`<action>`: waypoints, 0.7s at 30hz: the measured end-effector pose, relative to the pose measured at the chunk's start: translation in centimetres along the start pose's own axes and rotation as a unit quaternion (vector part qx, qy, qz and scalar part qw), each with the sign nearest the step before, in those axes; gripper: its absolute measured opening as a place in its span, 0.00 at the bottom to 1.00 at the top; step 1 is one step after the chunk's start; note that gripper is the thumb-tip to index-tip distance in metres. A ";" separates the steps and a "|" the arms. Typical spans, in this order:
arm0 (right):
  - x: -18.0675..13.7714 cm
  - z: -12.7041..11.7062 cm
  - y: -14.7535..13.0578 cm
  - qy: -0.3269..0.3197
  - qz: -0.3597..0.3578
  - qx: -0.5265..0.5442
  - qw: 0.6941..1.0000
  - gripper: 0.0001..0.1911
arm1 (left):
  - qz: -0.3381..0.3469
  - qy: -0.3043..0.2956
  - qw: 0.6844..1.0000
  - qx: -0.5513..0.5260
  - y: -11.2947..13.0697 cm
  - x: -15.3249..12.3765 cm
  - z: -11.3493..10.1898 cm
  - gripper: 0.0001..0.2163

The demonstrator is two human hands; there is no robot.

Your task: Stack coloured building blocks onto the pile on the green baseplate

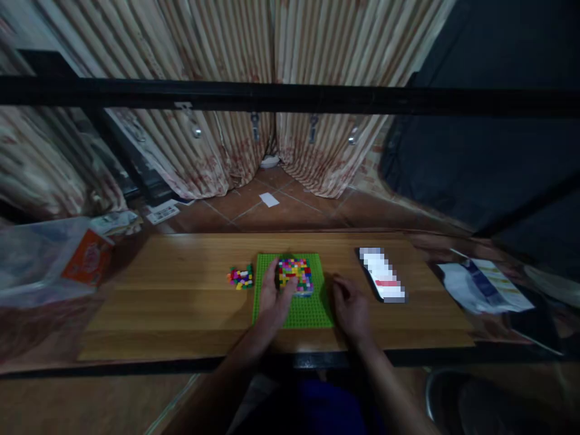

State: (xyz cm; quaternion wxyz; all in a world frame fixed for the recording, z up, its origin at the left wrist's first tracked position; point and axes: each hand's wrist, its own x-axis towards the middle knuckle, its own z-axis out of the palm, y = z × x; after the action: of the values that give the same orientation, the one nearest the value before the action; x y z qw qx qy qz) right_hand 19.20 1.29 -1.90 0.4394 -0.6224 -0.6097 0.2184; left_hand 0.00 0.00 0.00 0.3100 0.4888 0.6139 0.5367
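Left hand (275,302): clasping block (301,266), likely to steady it; right hand (351,309): curled beside baseplate (308,317), contents unclear; bricks (242,278): desk (172,302), seemingly for reach

Dim, cool light, its source unclear, leaves the curtains (226,54) and wooden tabletop (176,290) brightest, while the dark fabric (489,139) at right sinks toward black. Small glints catch the metal fittings (196,130), and a faint sheen marks the table's front edge (317,360). Fine detail smears, softening the coloured bricks (294,266); the outer areas look stretched, and coarse pixel blocks cover the phone screen (383,272).
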 end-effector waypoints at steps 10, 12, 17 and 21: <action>-0.4 -0.1 0.8 -0.028 -0.042 -0.086 0.995 0.20 | 0.032 0.152 0.976 0.156 -2.3 1.7 -10.1 0.13; -0.4 -0.1 0.9 -0.025 -0.050 -0.091 0.994 0.20 | 0.010 0.140 0.967 0.211 -3.3 2.6 -12.2 0.13; -0.5 -0.1 1.0 -0.028 -0.055 -0.099 0.993 0.20 | 0.042 0.066 0.953 0.292 -4.9 4.8 -13.8 0.16; -0.6 0.0 1.4 -0.024 -0.062 -0.104 0.992 0.20 | 0.105 -0.015 0.946 0.308 -5.4 6.8 -13.8 0.17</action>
State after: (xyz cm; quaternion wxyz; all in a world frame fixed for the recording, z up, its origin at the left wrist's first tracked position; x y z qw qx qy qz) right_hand 19.91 0.88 -3.15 0.3705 -0.6201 -0.6769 0.1413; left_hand -16.17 1.67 -0.98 0.0958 0.6305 0.6893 0.3438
